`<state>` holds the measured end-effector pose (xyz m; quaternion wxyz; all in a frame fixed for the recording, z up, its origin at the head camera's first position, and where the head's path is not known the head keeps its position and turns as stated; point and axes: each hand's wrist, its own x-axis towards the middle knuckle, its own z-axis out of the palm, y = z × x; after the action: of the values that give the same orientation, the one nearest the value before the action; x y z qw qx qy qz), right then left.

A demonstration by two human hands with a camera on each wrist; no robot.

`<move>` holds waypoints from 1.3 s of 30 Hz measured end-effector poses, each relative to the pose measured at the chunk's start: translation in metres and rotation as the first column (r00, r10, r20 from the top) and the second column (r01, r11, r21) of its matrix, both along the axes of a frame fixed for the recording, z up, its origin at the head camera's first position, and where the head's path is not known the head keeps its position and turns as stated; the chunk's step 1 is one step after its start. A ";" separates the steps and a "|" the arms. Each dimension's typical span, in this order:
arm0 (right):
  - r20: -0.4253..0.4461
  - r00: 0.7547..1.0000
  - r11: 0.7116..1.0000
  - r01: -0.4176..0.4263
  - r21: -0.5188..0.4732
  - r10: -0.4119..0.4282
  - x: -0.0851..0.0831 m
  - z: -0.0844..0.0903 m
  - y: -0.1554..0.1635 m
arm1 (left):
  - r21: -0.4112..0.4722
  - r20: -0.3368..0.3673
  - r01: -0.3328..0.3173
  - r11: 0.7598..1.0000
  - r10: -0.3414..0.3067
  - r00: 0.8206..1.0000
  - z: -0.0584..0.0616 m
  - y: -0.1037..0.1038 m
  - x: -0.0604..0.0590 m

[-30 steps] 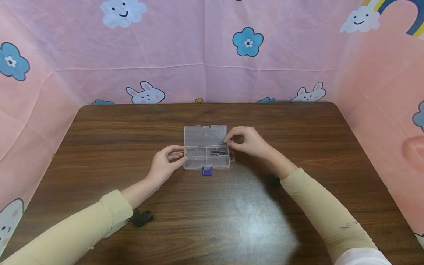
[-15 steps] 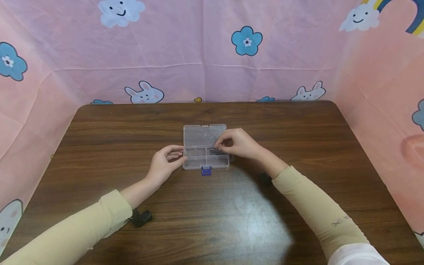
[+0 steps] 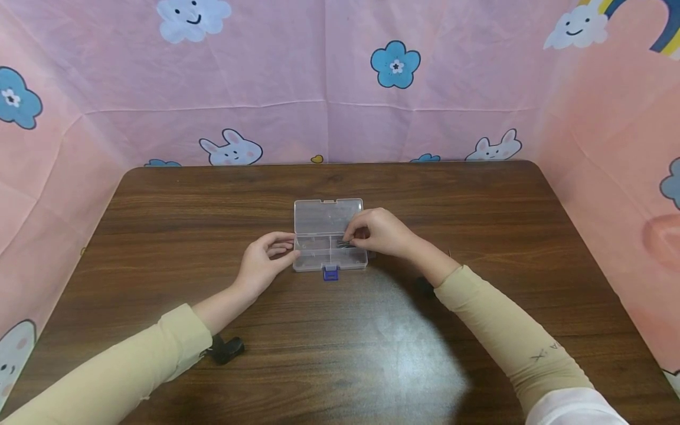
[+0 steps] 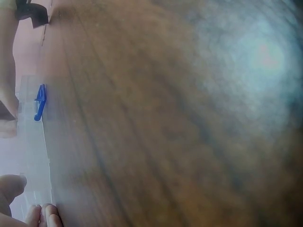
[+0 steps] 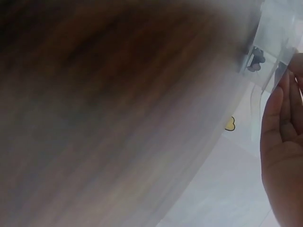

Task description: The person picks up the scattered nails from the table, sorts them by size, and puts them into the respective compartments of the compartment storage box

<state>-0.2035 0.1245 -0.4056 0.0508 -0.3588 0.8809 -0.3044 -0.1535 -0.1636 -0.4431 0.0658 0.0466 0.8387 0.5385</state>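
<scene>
Two hands at clear box (image 3: 328, 251) — right hand (image 3: 378, 232) over R compartment.

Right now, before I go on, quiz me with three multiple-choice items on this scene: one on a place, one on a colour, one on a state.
1. Where does the left hand rest?
A. at the left end of the clear box
B. on the box's lid
C. at the table's near edge

2. What colour is the latch on the box's front?
A. red
B. blue
C. green

3. How is the box's lid?
A. shut
B. taken off and set aside
C. open, folded back

Key: 1 A, its fingers touch the box's left end; 2 B, both the head and left wrist views show it blue; 3 C, the lid lies back behind the compartments, where the right hand reaches in.
</scene>
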 end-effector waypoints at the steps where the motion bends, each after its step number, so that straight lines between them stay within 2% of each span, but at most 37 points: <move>1: -0.009 1.000 1.000 0.000 0.007 0.000 0.000 0.000 0.000 | 0.000 -0.001 0.000 1.000 0.000 1.000 0.000 0.000 0.000; 8: -0.031 1.000 0.999 -0.003 0.033 0.004 0.001 0.001 0.000 | 0.002 0.012 0.005 1.000 -0.005 1.000 0.000 0.001 0.000; 20: 0.070 0.998 0.999 0.000 -0.041 0.002 0.002 0.008 0.011 | 0.003 0.017 0.008 1.000 -0.008 1.000 0.000 0.000 0.000; 27: 0.088 0.996 0.996 0.040 -0.078 -0.033 0.005 0.013 0.033 | -0.001 0.014 0.000 1.000 0.000 1.000 0.000 0.000 0.000; 39: 0.067 0.990 0.993 0.122 -0.006 -0.121 0.021 0.022 0.086 | -0.008 0.002 0.009 1.000 -0.009 1.000 0.001 -0.001 0.001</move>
<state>-0.1826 0.2102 -0.3839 0.0596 -0.2945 0.8973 -0.3233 -0.1528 -0.1646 -0.4425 0.0694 0.0498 0.8405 0.5350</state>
